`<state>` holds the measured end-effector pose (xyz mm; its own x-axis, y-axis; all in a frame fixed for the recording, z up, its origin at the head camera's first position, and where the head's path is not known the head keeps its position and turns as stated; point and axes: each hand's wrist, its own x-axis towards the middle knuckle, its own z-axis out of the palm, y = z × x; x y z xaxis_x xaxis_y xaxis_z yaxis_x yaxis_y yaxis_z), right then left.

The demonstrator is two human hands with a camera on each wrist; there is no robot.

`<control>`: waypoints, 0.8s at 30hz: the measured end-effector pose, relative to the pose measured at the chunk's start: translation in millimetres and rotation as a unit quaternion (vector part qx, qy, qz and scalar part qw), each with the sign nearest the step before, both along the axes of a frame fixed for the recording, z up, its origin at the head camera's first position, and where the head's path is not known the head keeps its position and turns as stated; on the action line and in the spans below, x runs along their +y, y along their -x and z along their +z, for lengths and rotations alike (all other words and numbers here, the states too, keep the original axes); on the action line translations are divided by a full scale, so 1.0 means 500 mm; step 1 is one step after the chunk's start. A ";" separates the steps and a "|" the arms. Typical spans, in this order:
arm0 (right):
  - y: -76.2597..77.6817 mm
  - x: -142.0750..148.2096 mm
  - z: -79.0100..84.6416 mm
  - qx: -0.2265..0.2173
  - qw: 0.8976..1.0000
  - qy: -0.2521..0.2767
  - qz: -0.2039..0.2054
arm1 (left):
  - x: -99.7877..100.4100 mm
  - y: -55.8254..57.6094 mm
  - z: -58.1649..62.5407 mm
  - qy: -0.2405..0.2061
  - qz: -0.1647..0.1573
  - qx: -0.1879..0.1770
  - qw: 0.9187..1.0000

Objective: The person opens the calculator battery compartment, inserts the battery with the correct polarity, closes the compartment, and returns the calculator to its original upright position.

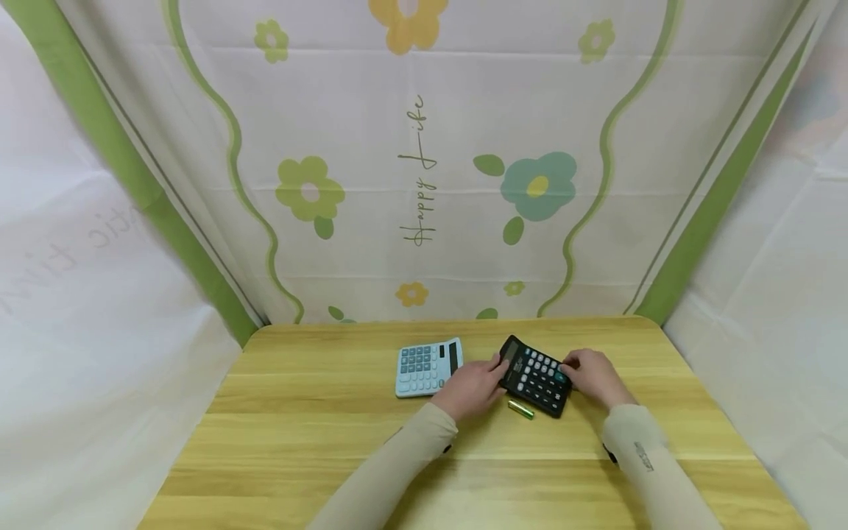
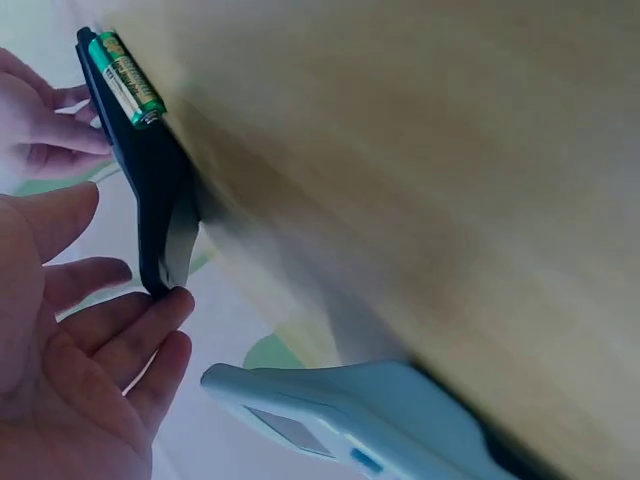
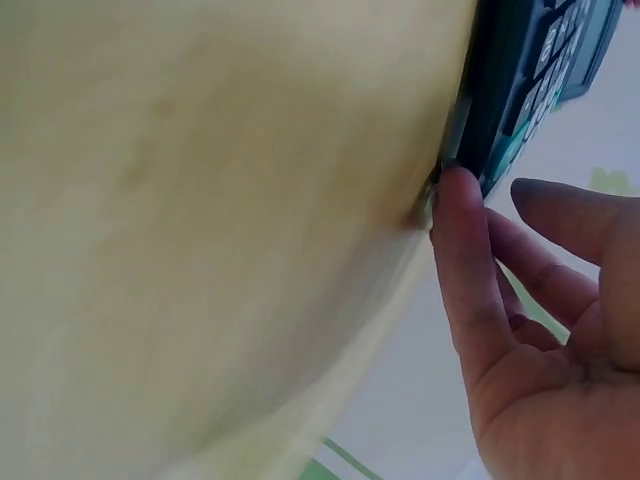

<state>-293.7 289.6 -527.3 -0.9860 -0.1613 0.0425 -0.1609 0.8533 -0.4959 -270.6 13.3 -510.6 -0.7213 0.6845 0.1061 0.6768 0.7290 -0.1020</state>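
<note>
A light blue calculator [image 1: 420, 361] and a black calculator [image 1: 539, 383] are lying near each other on a wood-grain desk [image 1: 278, 412], both with their keys facing up; the black one is sitting to the right, turned at an angle. A green and gold battery [image 1: 520, 409] is lying just beside the black calculator's near edge. White fabric walls [image 1: 364, 110] with green borders are surrounding the desk, the back one carrying flowers and the words "Happy Life". Pale sleeves [image 1: 652, 471] are covering the person's arms. The left grip [image 1: 472, 390] is holding the black calculator at its display end, thumb toward the face and bent fingers touching the edge. The right grip [image 1: 596, 379] is pinching the opposite end lightly, one finger touching the lower edge in the right wrist view, the thumb hanging toward the keys.
</note>
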 end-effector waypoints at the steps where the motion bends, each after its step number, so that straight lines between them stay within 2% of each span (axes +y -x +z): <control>1: -0.006 0.002 0.001 0.002 1.000 -0.006 0.000 | 0.003 0.002 0.001 0.001 -0.001 -0.003 1.000; 5: -0.029 0.009 0.005 0.005 1.000 -0.020 -0.003 | 0.011 0.011 0.003 -0.010 -0.003 -0.029 1.000; 14: -0.088 0.020 0.008 -0.068 0.998 0.007 -0.008 | 0.032 0.032 0.003 -0.037 0.000 -0.115 0.993; 17: -0.111 0.019 0.010 -0.085 0.996 0.007 -0.012 | 0.042 0.036 0.001 -0.040 -0.008 -0.132 0.990; 24: -0.152 0.007 0.011 -0.104 0.994 0.034 -0.017 | 0.061 0.038 0.002 -0.025 -0.012 -0.144 0.989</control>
